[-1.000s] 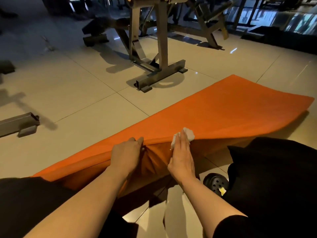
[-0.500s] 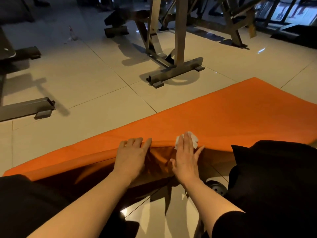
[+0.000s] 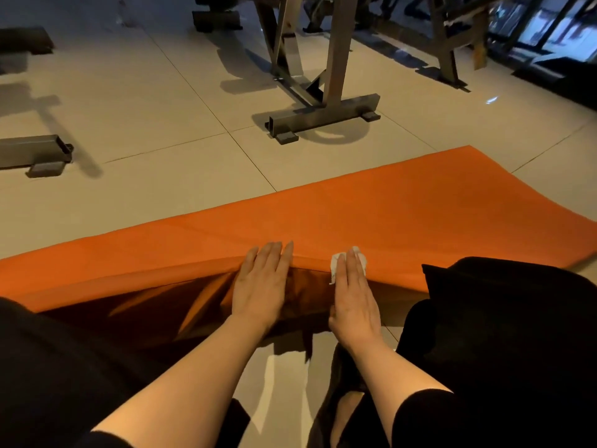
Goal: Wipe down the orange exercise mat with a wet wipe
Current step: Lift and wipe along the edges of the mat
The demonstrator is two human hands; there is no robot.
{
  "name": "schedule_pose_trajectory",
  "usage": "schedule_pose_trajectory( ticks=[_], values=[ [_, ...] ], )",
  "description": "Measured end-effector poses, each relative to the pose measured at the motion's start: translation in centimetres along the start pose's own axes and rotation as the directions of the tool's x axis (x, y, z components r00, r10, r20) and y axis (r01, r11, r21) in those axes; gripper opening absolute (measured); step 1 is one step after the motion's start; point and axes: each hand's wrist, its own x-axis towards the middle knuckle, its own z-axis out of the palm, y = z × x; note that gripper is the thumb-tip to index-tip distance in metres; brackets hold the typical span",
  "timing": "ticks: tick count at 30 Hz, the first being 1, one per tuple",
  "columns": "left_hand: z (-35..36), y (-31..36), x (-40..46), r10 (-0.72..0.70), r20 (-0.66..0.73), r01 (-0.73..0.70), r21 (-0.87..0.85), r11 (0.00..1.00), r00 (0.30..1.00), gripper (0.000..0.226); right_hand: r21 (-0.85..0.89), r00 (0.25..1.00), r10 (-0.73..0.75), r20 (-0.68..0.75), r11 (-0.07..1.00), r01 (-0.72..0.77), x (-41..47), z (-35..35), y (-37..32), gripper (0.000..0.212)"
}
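The orange exercise mat [image 3: 371,215] stretches across the tiled floor from lower left to right, its near edge raised off the floor with a shadowed underside facing me. My left hand [image 3: 263,282] lies flat over that raised edge, fingers straight and together. My right hand [image 3: 353,295] presses flat on the same edge to the right, fingers straight. A crumpled white wet wipe [image 3: 336,263] sits under its fingers and shows beside the fingertips. My knees in black clothing flank both arms.
A grey metal gym frame [image 3: 323,118] stands on the floor just beyond the mat's far edge. Another metal foot bar [image 3: 35,153] lies at the left. More equipment legs and dark benches fill the background. Glossy tile lies between my knees.
My left hand's curled fingers have straightened and it now lies flat on the mat's raised edge. The far right corner of the mat has sunk lower. The camera view has shifted.
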Motion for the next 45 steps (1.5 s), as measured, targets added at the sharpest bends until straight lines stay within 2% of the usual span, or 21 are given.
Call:
schedule_pose_trajectory(
  ticks=[3,7,9,12,13,16,20,22,25,30,32,35,38,43,45],
  values=[
    [0.1,0.8,0.0,-0.048,-0.04,0.048,0.003,0.999,0.998,0.073,0.058,1.0,-0.002,-0.016,0.998,0.003,0.3,-0.1,-1.2,0.104],
    [0.0,1.2,-0.1,-0.106,-0.025,0.107,0.034,0.994,0.994,0.07,0.024,0.969,-0.241,0.058,0.971,0.24,0.4,0.1,-2.3,0.103],
    [0.2,1.3,-0.3,-0.104,-0.021,0.105,0.04,0.994,0.994,0.075,-0.061,0.979,-0.198,0.045,0.978,0.201,0.2,-0.2,-0.8,0.103],
    [0.2,1.7,-0.5,-0.107,-0.04,0.109,0.031,0.994,0.993,0.077,-0.125,0.997,0.075,0.0,0.989,-0.075,0.4,-0.8,1.7,0.098],
    [0.1,1.9,-0.6,-0.12,-0.039,0.121,0.03,0.992,0.992,0.076,-0.136,0.993,0.119,-0.01,0.983,-0.12,0.8,-1.0,2.1,0.092],
    [-0.7,3.3,-1.0,-0.154,-0.019,0.154,0.033,0.988,0.988,0.079,-0.111,0.998,0.066,-0.021,0.991,-0.068,1.7,-1.0,2.4,0.067],
    [-0.7,5.8,-0.7,0.012,-0.03,-0.011,0.019,1.0,0.999,0.074,-0.058,0.987,-0.016,-0.159,0.998,0.007,3.0,-0.2,1.7,0.054],
    [-0.3,5.8,0.4,0.032,-0.106,-0.03,0.014,0.999,0.994,0.063,-0.007,0.965,-0.019,-0.261,1.0,0.017,4.3,-0.2,1.4,0.056],
    [-0.5,4.3,2.2,-0.01,-0.218,0.015,0.018,1.0,0.976,0.05,0.029,0.927,-0.09,-0.364,0.994,0.108,6.3,-0.8,0.6,0.061],
    [-1.9,2.7,3.8,-0.164,-0.14,0.165,-0.005,0.986,0.977,0.049,0.192,0.875,-0.154,-0.46,0.944,0.267,7.4,-2.0,-1.6,0.072],
    [-2.2,2.4,4.1,-0.211,-0.137,0.21,-0.019,0.977,0.968,0.047,0.191,0.856,-0.228,-0.463,0.918,0.348,6.8,-2.1,-2.6,0.077],
    [-2.6,1.6,4.6,-0.254,-0.14,0.249,-0.051,0.967,0.957,0.047,0.146,0.873,-0.35,-0.34,0.897,0.417,6.1,-1.6,-3.1,0.09],
    [-2.8,0.7,5.6,-0.283,-0.157,0.274,-0.077,0.959,0.946,0.042,0.073,0.889,-0.36,-0.282,0.916,0.394,6.5,-1.4,-2.3,0.095],
    [-2.2,-1.2,7.5,-0.34,-0.13,0.33,-0.089,0.94,0.931,0.038,0.096,0.94,-0.14,-0.312,0.979,0.178,8.0,-1.9,-1.8,0.094],
    [-2.0,-1.4,7.6,-0.358,-0.128,0.346,-0.103,0.932,0.925,0.034,0.137,0.955,-0.169,-0.244,0.969,0.206,8.4,-2.1,-3.2,0.094]
  ],
)
